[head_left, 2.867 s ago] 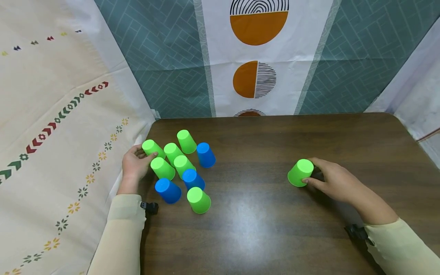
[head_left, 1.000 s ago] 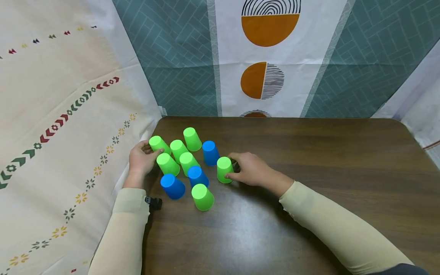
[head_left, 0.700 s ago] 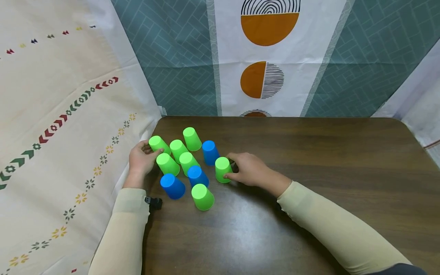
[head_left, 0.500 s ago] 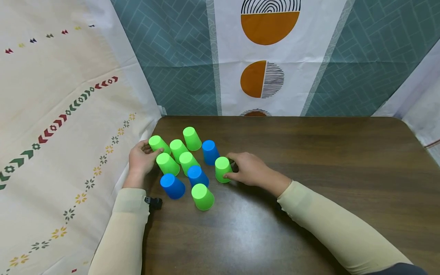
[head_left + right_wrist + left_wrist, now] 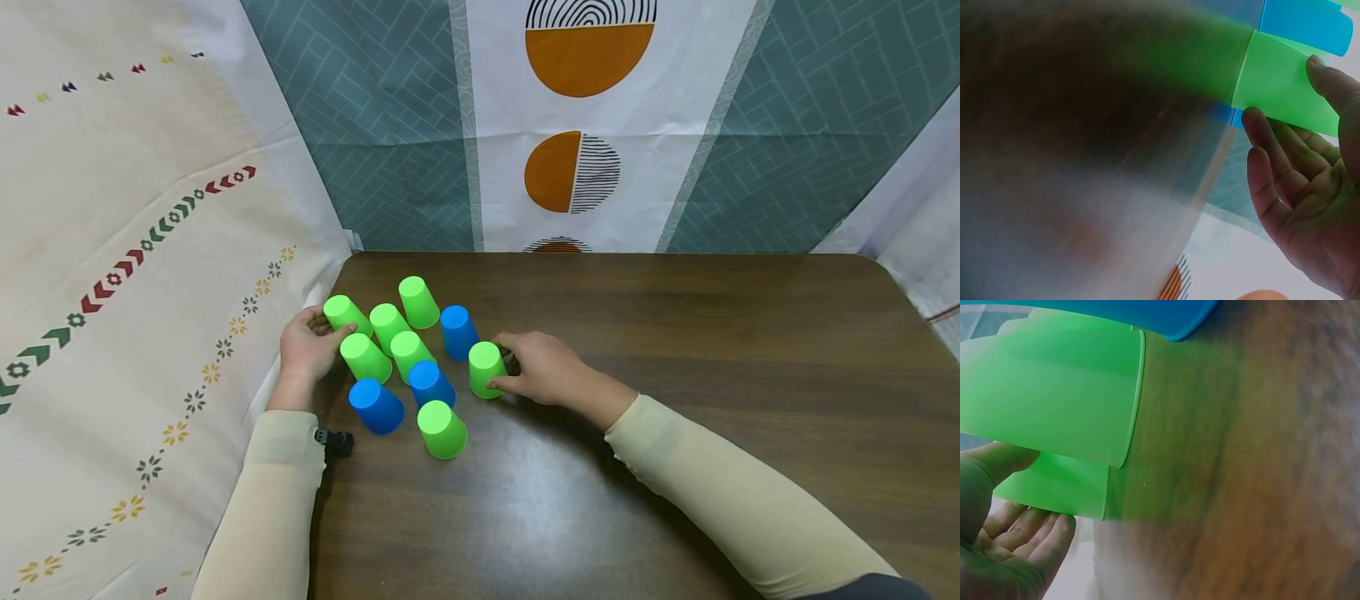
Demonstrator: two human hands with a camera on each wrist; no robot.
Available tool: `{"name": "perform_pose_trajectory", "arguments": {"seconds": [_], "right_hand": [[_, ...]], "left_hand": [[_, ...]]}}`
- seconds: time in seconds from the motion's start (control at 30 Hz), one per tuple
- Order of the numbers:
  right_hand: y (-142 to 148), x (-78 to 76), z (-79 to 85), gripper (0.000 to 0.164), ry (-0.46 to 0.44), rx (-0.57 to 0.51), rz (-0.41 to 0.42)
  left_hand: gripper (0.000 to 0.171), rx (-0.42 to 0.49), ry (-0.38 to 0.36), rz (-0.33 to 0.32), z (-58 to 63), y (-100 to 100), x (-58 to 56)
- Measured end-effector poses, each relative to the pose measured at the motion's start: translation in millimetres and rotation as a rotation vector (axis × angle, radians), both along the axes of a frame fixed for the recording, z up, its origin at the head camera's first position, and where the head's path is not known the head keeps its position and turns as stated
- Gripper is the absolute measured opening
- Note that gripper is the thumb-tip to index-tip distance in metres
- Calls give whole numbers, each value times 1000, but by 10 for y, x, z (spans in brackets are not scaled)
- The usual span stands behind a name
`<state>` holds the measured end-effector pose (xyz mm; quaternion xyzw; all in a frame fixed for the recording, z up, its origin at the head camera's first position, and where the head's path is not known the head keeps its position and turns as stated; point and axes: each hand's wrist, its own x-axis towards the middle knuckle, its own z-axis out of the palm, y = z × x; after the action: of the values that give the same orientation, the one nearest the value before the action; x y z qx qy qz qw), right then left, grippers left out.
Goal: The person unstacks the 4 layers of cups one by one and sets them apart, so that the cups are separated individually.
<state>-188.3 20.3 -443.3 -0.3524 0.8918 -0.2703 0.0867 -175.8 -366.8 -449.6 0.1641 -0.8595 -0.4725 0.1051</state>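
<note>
At the left end of a cluster of upside-down plastic cups, my left hand (image 5: 306,354) holds a green cup (image 5: 343,312) between thumb and fingers. The left wrist view shows that green cup (image 5: 1063,487) partly hidden behind a nearer green one (image 5: 1054,394). On the cluster's right side, my right hand (image 5: 547,368) grips another green cup (image 5: 483,368), which stands just in front of a blue cup (image 5: 459,333). Seen from the right wrist, the thumb lies along one side of this green cup (image 5: 1272,81) and the fingers along the other.
Between the hands stand more upturned cups, among them a blue one (image 5: 377,408), a second blue one (image 5: 431,385), a green one (image 5: 442,431) nearest me and a green one (image 5: 418,302) farthest back. The brown wooden table (image 5: 712,358) stretches right. Patterned cloths (image 5: 375,167) hang behind it.
My right hand has carried its green cup leftward across the table to the cluster, and both have stayed nearly still over the last half second. My left hand keeps its hold.
</note>
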Motion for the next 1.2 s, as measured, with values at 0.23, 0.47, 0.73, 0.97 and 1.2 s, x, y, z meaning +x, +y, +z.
{"name": "perform_pose_trajectory", "arguments": {"seconds": [0.23,0.47,0.73,0.97,1.2], "right_hand": [[3,-1,-9,55,14,8,-4],[2,6,7,55,13,15,-7],[-1,11,16,55,7,19,-13],[0,10,20,55,7,20,-10],[4,10,20,56,5,19,-12]], "left_hand": [[62,-11,-2,-1,-24,-16,-8],[63,-19,2,-9,-27,-18,-3],[62,-20,7,-11,-37,-28,-2],[62,-21,10,-13,-35,-26,0],[62,-24,4,-12,-28,-18,3]]}}
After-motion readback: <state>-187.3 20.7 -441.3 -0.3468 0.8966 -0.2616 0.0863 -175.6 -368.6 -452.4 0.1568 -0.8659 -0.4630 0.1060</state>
